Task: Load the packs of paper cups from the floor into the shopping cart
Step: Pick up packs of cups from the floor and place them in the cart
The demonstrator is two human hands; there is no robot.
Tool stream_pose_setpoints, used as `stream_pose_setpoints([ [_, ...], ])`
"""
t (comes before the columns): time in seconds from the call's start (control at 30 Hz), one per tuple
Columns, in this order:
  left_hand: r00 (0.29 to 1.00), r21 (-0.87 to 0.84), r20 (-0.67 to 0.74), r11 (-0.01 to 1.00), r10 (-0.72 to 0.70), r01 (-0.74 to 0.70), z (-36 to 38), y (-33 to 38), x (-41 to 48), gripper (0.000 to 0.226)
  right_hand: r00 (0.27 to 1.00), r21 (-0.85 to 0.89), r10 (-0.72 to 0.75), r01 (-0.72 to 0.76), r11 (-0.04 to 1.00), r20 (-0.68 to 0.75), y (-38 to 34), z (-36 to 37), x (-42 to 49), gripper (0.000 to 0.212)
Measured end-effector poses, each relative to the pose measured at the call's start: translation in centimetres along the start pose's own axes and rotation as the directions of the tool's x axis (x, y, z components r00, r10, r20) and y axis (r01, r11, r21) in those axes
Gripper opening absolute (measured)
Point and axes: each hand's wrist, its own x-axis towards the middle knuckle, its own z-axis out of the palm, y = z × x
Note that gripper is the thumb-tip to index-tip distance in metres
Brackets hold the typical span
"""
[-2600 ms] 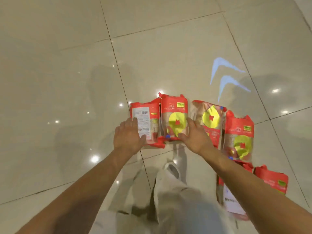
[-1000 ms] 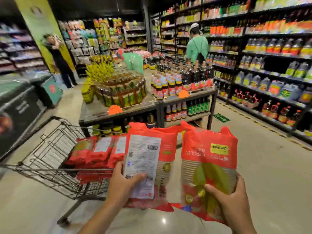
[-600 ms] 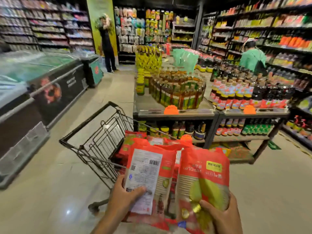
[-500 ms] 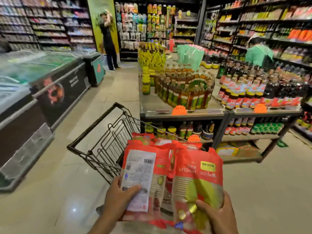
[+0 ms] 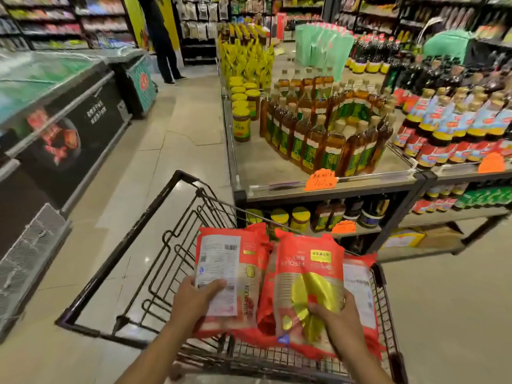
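Left hand point(image 5: 194, 303) grips 1 red plastic pack of paper cups point(image 5: 232, 273), right hand point(image 5: 336, 320) grips another point(image 5: 307, 275), both over the black wire shopping cart point(image 5: 171, 245).

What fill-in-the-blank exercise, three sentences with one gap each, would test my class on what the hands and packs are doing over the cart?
1. The left hand grips a pack whose white label shows a ____.
2. The right hand grips a pack marked with a big ____ circle.
3. Both packs are held over the wire ____, near the bottles.

Missing words: barcode; yellow; cart
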Motion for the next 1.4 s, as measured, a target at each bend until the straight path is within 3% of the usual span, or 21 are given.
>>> stream_pose_setpoints([
  [0.1, 0.997, 0.104, -0.008, 0.992, -0.072, 0.073, 1.9, 1.2, 7.0, 0.043, 0.999, -0.052, 0.039, -0.04, 0.998, -0.003, 0.1, 3.5, 7.1, 0.11],
  [0.23, 0.988, 0.216, -0.055, 0.964, -0.147, 0.155, 4.5, 1.6, 15.0, 0.054, 0.992, -0.136, 0.126, -0.128, 0.982, -0.027, 0.7, 6.8, 14.4, 0.078],
  [0.33, 0.982, 0.269, -0.057, 0.945, -0.179, 0.188, 6.5, 1.8, 18.6, 0.057, 0.973, -0.147, 0.23, -0.231, 0.962, -0.023, 2.9, 8.2, 17.5, 0.07],
  [0.4, 0.986, 0.335, -0.078, 0.928, -0.147, 0.165, 7.1, 1.9, 20.0, 0.049, 0.973, -0.151, 0.225, -0.23, 0.961, -0.052, 3.9, 9.2, 18.4, 0.064],
  [0.5, 0.997, 0.52, -0.018, 0.851, -0.073, 0.071, 6.2, 1.1, 21.5, 0.044, 0.977, -0.21, 0.197, -0.211, 0.955, -0.087, 5.3, 10.0, 18.9, 0.087],
  [0.6, 0.996, 0.619, 0.057, 0.785, -0.075, 0.023, 4.4, 1.2, 22.0, 0.045, 0.979, -0.413, 0.168, -0.201, 0.888, -0.116, 2.7, 10.4, 17.0, 0.105],
  [0.67, 0.99, 0.687, 0.139, 0.722, -0.013, -0.087, 3.5, 1.8, 21.8, 0.056, 0.985, -0.522, 0.084, -0.15, 0.84, -0.148, -0.3, 10.3, 15.1, 0.103],
  [0.77, 0.938, 0.773, 0.318, 0.535, 0.138, -0.341, 3.1, 6.7, 18.0, 0.073, 0.975, -0.657, -0.126, -0.027, 0.753, -0.185, -4.8, 9.3, 12.2, 0.097],
  [0.83, 0.837, 0.771, 0.408, 0.354, 0.364, -0.529, 3.0, 10.3, 15.1, 0.071, 0.952, -0.738, -0.254, 0.049, 0.673, -0.168, -7.9, 8.5, 9.6, 0.095],
  [0.9, 0.624, 0.709, 0.525, 0.109, 0.578, -0.697, 3.5, 13.6, 12.1, 0.075, 0.894, -0.82, -0.406, 0.083, 0.566, -0.189, -11.0, 7.4, 5.7, 0.085],
  [0.97, 0.413, 0.595, 0.634, -0.071, 0.654, -0.801, 4.3, 16.3, 8.4, 0.075, 0.811, -0.881, -0.527, 0.032, 0.473, -0.253, -12.8, 6.2, 0.2, 0.075],
  [1.13, 0.058, 0.318, 0.765, -0.297, 0.642, -0.9, 6.4, 18.6, -4.9, 0.076, 0.694, -0.854, -0.538, -0.223, 0.47, -0.478, -12.0, 2.6, -13.8, 0.072],
  [1.27, -0.204, 0.049, 0.803, -0.403, 0.561, -0.914, 10.2, 16.7, -14.9, 0.074, 0.591, -0.714, -0.418, -0.466, 0.522, -0.69, -8.0, -2.0, -24.4, 0.077],
  [1.4, -0.421, -0.196, 0.81, -0.489, 0.408, -0.85, 14.8, 12.7, -25.9, 0.077, 0.399, -0.474, -0.268, -0.63, 0.615, -0.877, -2.7, -6.9, -35.1, 0.078],
])
